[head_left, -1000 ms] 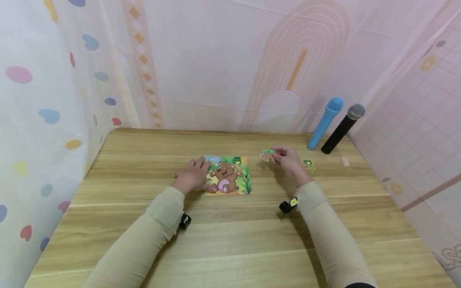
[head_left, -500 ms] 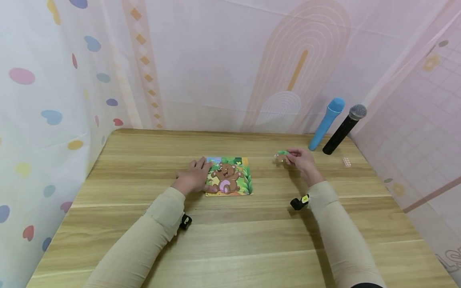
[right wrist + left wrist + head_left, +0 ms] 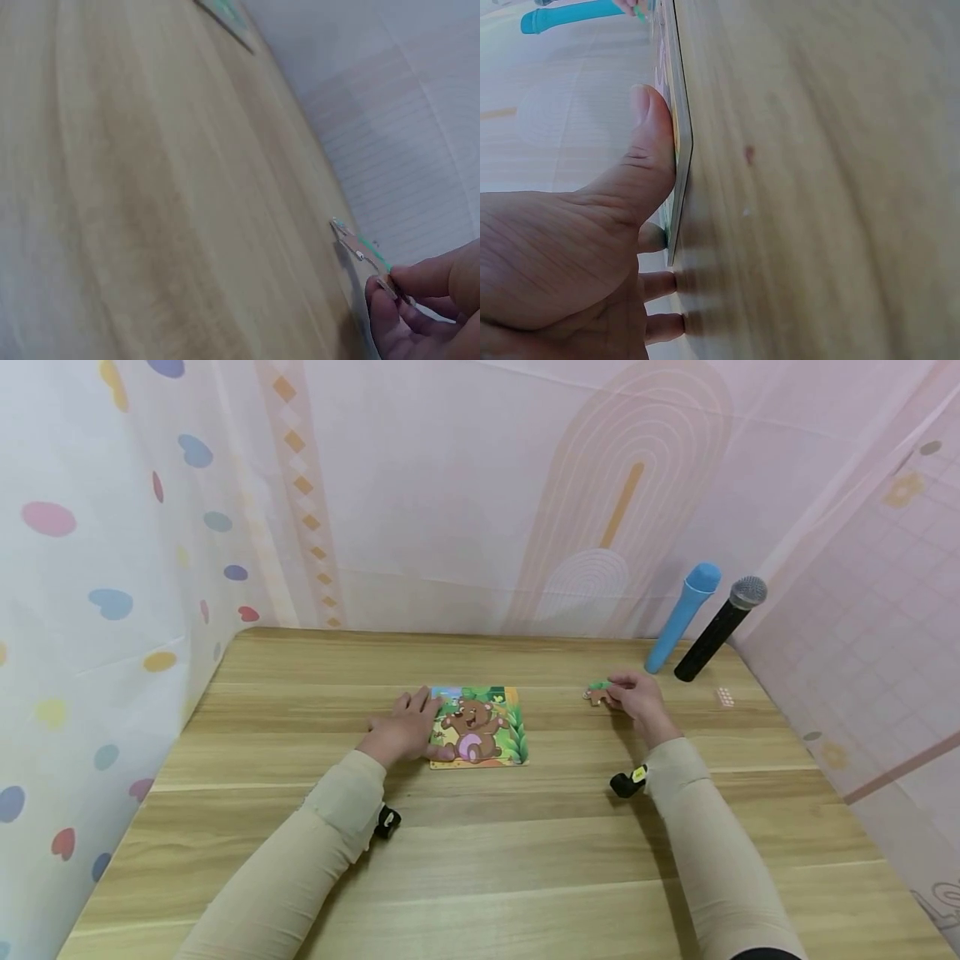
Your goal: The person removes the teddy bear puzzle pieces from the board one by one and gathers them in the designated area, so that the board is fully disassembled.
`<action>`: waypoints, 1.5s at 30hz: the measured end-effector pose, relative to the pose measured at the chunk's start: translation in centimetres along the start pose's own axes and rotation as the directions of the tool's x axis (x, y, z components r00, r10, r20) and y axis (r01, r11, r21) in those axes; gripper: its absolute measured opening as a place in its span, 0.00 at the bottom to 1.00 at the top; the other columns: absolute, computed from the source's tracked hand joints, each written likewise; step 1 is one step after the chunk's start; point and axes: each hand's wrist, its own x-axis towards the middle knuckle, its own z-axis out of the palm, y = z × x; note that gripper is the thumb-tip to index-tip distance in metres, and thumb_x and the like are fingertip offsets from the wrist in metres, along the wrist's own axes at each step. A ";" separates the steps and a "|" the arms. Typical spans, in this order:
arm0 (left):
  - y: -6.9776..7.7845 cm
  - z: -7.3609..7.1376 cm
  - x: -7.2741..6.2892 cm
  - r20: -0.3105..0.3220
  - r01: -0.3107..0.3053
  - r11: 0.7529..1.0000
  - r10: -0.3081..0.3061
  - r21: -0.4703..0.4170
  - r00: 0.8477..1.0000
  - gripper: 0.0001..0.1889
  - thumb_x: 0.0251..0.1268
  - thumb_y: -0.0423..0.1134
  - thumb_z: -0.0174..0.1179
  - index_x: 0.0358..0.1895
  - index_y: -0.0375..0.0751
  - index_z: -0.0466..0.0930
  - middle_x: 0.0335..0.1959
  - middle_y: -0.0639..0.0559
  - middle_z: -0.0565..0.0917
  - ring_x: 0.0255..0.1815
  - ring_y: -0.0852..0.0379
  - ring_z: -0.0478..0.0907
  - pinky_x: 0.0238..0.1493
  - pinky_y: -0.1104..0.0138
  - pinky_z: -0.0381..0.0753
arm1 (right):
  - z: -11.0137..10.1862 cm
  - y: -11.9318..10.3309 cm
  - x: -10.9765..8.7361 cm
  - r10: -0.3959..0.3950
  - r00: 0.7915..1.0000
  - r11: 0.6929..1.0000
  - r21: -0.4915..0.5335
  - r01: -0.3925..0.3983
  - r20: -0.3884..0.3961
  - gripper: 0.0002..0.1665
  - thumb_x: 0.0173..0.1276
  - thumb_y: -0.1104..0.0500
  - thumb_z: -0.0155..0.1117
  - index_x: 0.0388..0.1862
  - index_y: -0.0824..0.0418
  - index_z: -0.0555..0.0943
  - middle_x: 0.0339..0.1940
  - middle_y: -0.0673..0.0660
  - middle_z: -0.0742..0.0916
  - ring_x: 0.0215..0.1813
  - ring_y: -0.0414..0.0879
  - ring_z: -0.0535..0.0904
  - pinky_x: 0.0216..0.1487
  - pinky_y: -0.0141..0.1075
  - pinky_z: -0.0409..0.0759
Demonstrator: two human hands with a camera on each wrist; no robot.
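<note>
A square board with a brown bear picture [image 3: 474,727] lies flat on the wooden table. My left hand [image 3: 401,731] rests at its left edge, fingers spread and nearly straight. In the left wrist view, the thumb [image 3: 652,139] lies along the board's edge [image 3: 681,142], with other fingertips touching the table. To the right, my right hand [image 3: 637,697] pinches a brown and green jigsaw puzzle piece [image 3: 597,695] between thumb and fingers. The right wrist view shows this piece [image 3: 360,249] tilted, close over the table, its near end hidden by the fingertips.
A blue microphone [image 3: 681,620] and a black microphone [image 3: 716,635] lean against the curtain at the back right. Near them is a small pinkish dotted patch [image 3: 724,697]. Patterned curtains [image 3: 435,510] enclose the table [image 3: 480,852] at the back and sides.
My right hand has moved right with the puzzle piece, then slowed. Another small piece seen on the table a second ago is now out of sight around that hand. The left hand stays put.
</note>
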 end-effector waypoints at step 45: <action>-0.1 0.2 0.0 0.031 0.007 1.000 -0.007 -0.003 1.000 0.56 0.63 0.66 0.61 0.83 0.41 0.41 0.84 0.39 0.36 0.82 0.33 0.37 0.59 0.22 0.58 | -0.1 -0.1 -0.1 -0.080 0.984 0.949 -0.313 0.028 -0.157 0.24 0.82 0.61 0.45 0.69 0.73 0.73 0.64 0.71 0.77 0.58 0.60 0.74 0.52 0.46 0.77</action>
